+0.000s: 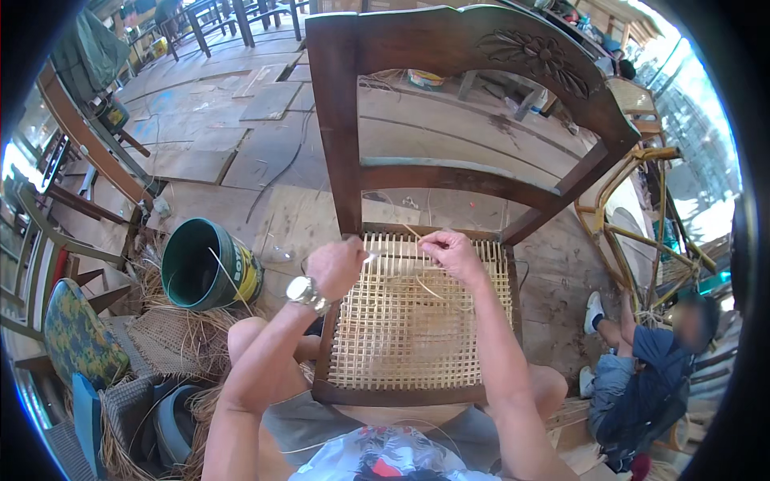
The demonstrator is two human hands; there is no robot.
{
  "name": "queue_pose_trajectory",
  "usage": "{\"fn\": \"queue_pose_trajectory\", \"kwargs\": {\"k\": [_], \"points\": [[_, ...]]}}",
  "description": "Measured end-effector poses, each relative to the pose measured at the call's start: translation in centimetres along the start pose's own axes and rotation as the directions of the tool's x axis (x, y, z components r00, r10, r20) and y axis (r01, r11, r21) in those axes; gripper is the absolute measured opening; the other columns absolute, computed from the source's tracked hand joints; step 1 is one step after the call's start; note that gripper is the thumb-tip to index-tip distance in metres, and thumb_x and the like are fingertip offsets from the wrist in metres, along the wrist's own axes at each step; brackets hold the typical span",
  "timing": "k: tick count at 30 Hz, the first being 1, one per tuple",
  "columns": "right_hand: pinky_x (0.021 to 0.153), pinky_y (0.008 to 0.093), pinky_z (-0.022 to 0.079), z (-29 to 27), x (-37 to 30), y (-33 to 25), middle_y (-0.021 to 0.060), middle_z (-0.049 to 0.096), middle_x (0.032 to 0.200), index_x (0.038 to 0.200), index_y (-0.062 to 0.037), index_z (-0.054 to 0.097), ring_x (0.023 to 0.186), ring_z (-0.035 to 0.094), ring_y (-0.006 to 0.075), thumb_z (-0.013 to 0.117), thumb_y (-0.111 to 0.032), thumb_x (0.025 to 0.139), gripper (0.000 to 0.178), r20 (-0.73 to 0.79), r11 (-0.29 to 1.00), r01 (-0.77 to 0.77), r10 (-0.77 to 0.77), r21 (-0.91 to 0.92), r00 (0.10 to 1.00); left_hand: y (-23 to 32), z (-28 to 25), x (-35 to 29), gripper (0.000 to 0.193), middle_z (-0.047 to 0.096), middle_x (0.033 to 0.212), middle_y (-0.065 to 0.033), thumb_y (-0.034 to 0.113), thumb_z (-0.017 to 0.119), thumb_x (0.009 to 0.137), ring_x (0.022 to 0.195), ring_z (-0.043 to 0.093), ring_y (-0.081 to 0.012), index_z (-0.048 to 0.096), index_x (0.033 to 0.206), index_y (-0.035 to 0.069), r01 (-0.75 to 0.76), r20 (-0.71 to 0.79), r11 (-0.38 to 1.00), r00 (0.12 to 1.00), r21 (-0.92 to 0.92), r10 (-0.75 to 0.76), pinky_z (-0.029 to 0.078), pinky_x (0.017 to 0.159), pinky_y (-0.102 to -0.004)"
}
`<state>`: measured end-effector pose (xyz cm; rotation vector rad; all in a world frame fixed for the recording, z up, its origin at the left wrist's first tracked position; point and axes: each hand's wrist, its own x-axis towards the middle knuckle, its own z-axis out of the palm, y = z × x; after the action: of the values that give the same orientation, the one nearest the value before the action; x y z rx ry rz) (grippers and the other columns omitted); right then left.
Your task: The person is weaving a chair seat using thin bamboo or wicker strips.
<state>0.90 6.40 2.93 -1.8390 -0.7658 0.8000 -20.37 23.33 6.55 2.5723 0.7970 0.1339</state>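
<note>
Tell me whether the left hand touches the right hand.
Apart: the head view shows woven seat between left hand and right hand.

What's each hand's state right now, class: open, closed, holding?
Left hand: closed; whether it grips the blurred bright tip beside it, unclear.
Right hand: closed, pinching a cane strand.

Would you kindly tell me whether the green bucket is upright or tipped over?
Upright: the bucket stands with its round mouth facing up. How full, I cannot tell: its inside is dark.
</note>
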Motion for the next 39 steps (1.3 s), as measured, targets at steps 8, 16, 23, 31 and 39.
{"fn": "queue_pose_trajectory", "kwargs": {"k": [8,16,23,31,39], "points": [[0.060,0.0287,0.052,2.6,1.3,-0.8,0.0068,0.070,0.074,0.087,-0.0029,0.073,0.064,0.063,0.0105,0.081,-0.019,0.080,0.019,0.028,0.944,0.025,-0.017,-0.330,0.999,3.5,2.6,1.5,0.017,0.072,0.085,-0.0159,0.022,0.060,0.090,0.081,0.072,-0.0345,0.070,0.093,0.009,-0.150,0.151,0.964,0.981,0.218,0.119,0.056,0.070,-0.0465],[0.069,0.0354,0.053,3.5,2.7,-0.4,0.0110,0.072,0.079,0.080,-0.0052,0.069,0.073,0.068,0.0206,0.083,-0.026,0.076,0.025,0.000,0.881,-0.049,0.055,-0.471,0.998,3.4,3.4,1.9,0.026,0.074,0.088,-0.0157,0.033,0.065,0.089,0.087,0.073,-0.0332,0.074,0.092,0.009,-0.037,0.198,0.992,0.980,0.118,0.013,0.058,0.075,-0.0442],[0.062,0.0313,0.047,2.9,2.5,0.6,0.0050,0.066,0.070,0.075,-0.0043,0.065,0.066,0.059,0.0126,0.085,-0.026,0.073,0.030,-0.002,0.930,-0.010,0.010,-0.368,1.000,1.7,4.1,0.1,0.031,0.072,0.086,-0.0178,0.039,0.063,0.090,0.084,0.070,-0.0370,0.072,0.095,0.010,0.159,0.172,0.967,0.977,-0.202,-0.124,0.055,0.075,-0.0490],[0.063,0.0331,0.050,3.1,1.8,-0.3,0.0070,0.067,0.070,0.077,-0.0039,0.065,0.065,0.061,0.0152,0.085,-0.024,0.074,0.029,-0.094,0.951,-0.053,0.026,-0.305,0.995,4.8,4.7,2.6,0.027,0.071,0.087,-0.0171,0.028,0.059,0.093,0.086,0.071,-0.0363,0.073,0.085,0.007,-0.173,0.154,0.953,0.978,0.250,0.137,0.057,0.077,-0.0464],[0.062,0.0316,0.048,2.0,1.5,0.6,0.0043,0.067,0.069,0.076,-0.0049,0.066,0.064,0.059,0.0119,0.086,-0.024,0.075,0.028,-0.078,0.928,-0.118,0.096,-0.354,0.992,2.4,4.9,1.4,0.033,0.073,0.085,-0.0143,0.041,0.063,0.091,0.083,0.070,-0.0331,0.073,0.090,0.010,0.100,0.204,0.972,0.977,-0.214,-0.056,0.054,0.072,-0.0451]]}}
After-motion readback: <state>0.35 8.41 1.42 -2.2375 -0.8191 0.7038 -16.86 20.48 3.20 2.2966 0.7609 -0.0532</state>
